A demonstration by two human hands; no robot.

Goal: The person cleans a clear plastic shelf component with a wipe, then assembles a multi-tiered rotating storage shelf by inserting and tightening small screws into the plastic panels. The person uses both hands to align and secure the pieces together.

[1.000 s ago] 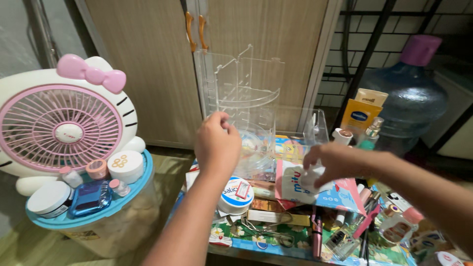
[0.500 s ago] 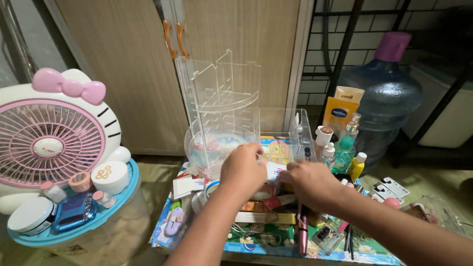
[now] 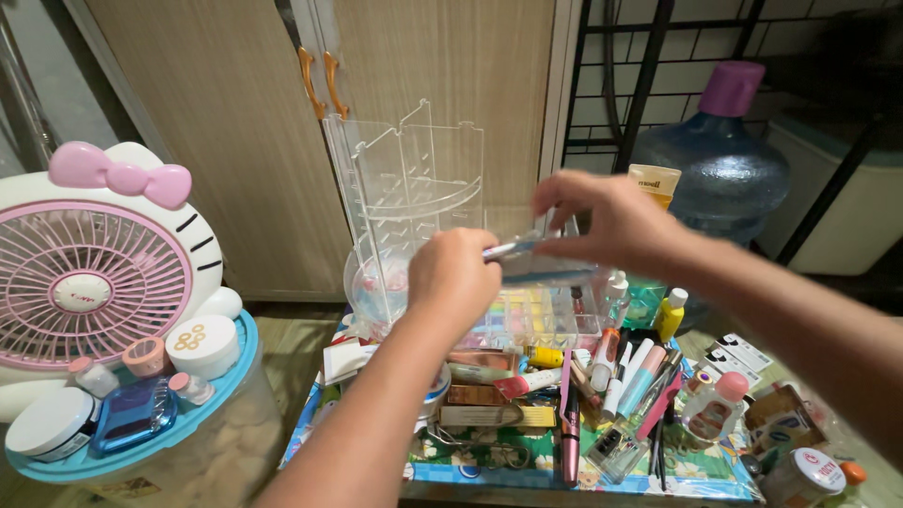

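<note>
My left hand (image 3: 456, 275) and my right hand (image 3: 611, 221) hold a clear acrylic piece (image 3: 541, 263) between them, raised above the table. The left hand pinches its left end and the right hand grips it from above. Right under it stands a clear divided box (image 3: 546, 325). Behind my hands rises a tall clear acrylic organizer (image 3: 414, 183) on a round clear base (image 3: 372, 282). Lipsticks, tubes and small bottles (image 3: 611, 376) lie below my right forearm.
At the left, a pink and white cat-shaped fan (image 3: 103, 273) stands by a blue-lidded tub (image 3: 179, 423) that carries cream jars. A big water jug (image 3: 710, 160) with a purple cap stands at the back right. Wooden cupboard doors (image 3: 235, 122) are behind.
Both hands have risen from the cluttered table and now hold the clear acrylic piece in the air. The right hand moved up and to the right.
</note>
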